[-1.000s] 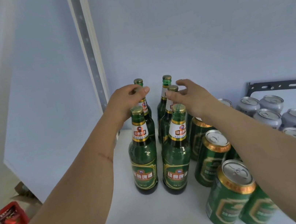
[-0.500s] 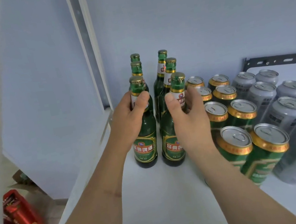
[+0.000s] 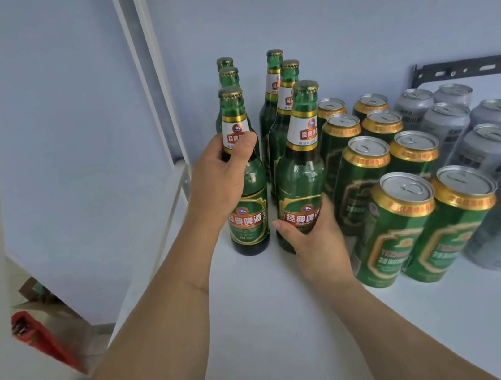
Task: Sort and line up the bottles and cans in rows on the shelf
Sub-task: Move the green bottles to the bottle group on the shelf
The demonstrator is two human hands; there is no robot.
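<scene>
On the white shelf [image 3: 296,329], 6 green glass beer bottles stand upright in 2 columns of 3 in the centre of the frame, running back toward the pale wall. The left hand [image 3: 222,181] grips the front left bottle [image 3: 250,209] around its shoulder, thumb curled over the lower edge of the white neck label. The right hand [image 3: 311,236] wraps the lower body of the front right bottle [image 3: 301,182], its thumb lying across the green label and the fingers hidden behind the glass. The 2 bottles stand just beside each other, their bases on the shelf.

Right of the bottles, green beer cans [image 3: 391,227] with gold rims form 2 columns of 4, the nearest pair at centre right. Further right, grey cans [image 3: 490,150] stand in similar columns reaching the right edge. A dark metal bracket [image 3: 471,69] runs along the wall at upper right. A white shelf upright [image 3: 146,68] rises at upper centre left. A red package [image 3: 37,339] lies below at lower left.
</scene>
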